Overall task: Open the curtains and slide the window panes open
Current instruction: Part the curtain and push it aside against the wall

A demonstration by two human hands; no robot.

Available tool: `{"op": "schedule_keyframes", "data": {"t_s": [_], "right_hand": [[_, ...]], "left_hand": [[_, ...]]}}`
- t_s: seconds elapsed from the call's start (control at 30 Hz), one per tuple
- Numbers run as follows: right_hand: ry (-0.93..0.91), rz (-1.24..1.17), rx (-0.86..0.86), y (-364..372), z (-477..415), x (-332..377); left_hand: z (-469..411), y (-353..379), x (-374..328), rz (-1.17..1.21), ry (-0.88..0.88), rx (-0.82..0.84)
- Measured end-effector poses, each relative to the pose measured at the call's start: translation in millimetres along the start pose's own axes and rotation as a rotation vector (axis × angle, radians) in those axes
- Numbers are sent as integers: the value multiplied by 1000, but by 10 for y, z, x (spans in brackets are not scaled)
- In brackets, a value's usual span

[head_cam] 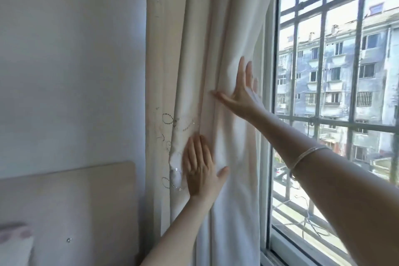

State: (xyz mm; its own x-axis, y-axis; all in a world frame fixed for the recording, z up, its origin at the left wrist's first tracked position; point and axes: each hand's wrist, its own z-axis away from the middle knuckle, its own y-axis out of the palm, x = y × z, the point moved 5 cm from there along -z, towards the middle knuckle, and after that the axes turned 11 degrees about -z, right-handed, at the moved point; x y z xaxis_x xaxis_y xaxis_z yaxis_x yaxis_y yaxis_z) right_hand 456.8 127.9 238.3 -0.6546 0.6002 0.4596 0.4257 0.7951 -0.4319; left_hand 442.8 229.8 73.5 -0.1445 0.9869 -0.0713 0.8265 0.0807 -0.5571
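Against the wall at the window's left side, the curtain (218,49) is bunched into folds in the head view. It is pressed flat by the left hand (201,170), fingers together and thumb out, and by the right hand (241,90) higher up, fingers straight and slightly spread. Nothing is pinched. The curtain step seems nearly finished. The window pane (336,93) is seen uncovered; next, its frame edge would need to be gripped and slid.
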Motion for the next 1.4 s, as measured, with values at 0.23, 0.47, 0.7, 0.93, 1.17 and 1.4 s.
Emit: {"op": "schedule_keyframes", "data": {"t_s": [0.23,0.47,0.7,0.93,1.17,1.4], "right_hand": [[-4,-84,51,923,-584,-101],[-37,-122,101,1756,-1235,-219],[-96,-172,118,2473,-1774,-149],[-75,-145,53,3078,-2251,-59],[-68,-45,76,3695,-2534,-180],[5,18,202,4398,-2589,-525]], "left_hand": [[-479,606,610,-161,-25,-34],[-1039,1182,1089,-237,-104,-35],[-1537,1661,1592,-230,-164,-82],[-2005,2024,1955,-286,-142,-160],[-2248,2447,2269,-390,-125,-143],[-2340,3064,2505,-389,-78,-72]]}}
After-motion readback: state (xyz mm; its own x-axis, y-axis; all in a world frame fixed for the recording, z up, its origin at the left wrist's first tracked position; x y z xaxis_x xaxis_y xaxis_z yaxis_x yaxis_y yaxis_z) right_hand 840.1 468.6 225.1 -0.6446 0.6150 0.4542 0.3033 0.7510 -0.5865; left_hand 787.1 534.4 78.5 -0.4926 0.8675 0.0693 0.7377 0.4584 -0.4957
